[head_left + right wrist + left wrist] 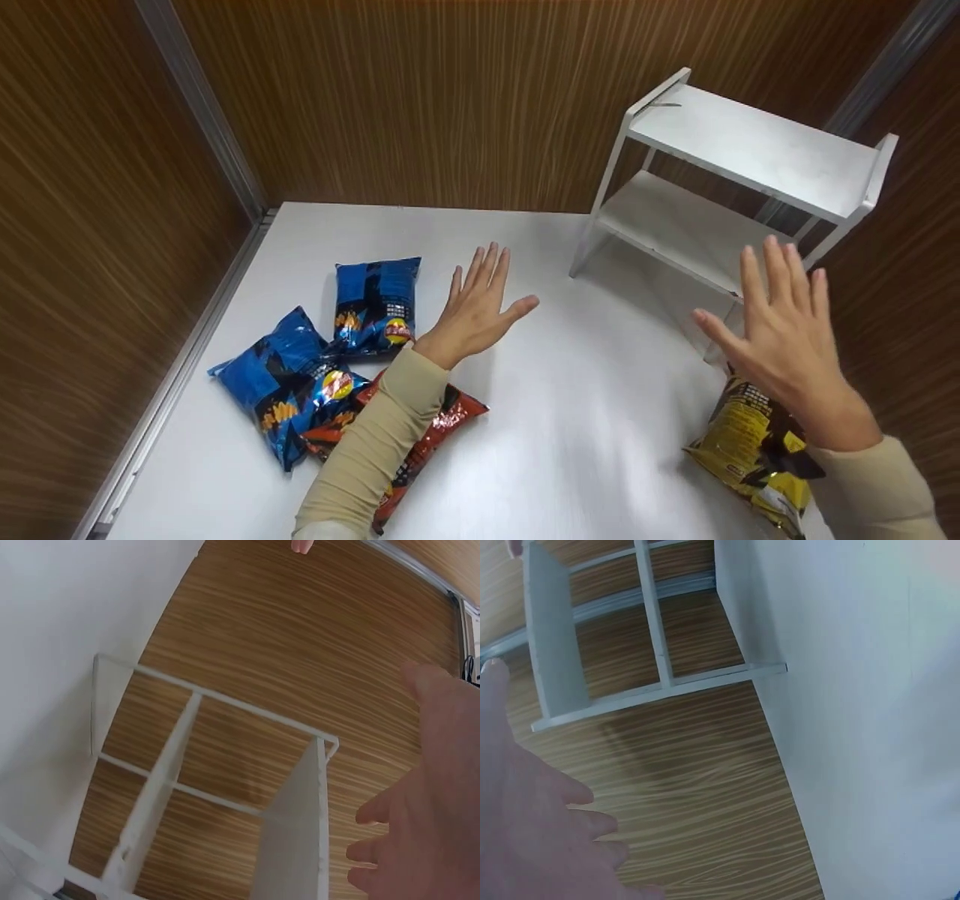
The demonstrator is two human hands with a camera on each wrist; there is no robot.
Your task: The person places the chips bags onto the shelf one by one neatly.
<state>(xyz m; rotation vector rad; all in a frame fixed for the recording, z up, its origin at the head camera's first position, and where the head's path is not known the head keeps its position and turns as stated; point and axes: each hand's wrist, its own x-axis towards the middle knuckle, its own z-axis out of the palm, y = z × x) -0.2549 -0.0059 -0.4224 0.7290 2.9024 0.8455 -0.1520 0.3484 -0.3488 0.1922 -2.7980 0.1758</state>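
Left hand (478, 311) and right hand (787, 349) spread wide over a white worktop (577, 382).
We see two blue foil bags (376, 289) and a red foil bag (455, 414) near the left, a yellow foil bag (739, 431) by the right.

Bench (570, 420): smooth, soft sheen. Blue bags (377, 300) (277, 379), toward its left edge: glossy plastic-like film, creased; red bag (433, 435), alike. Yellow bag (739, 435), toward right edge: shiny film. Shelf (757, 146), toward far right corner: smooth, painted look. Walls (420, 105): wood-grain, low sheen. Rail (176, 375) along left edge: dull metal. Sleeves (371, 442) (877, 487): matt cloth.
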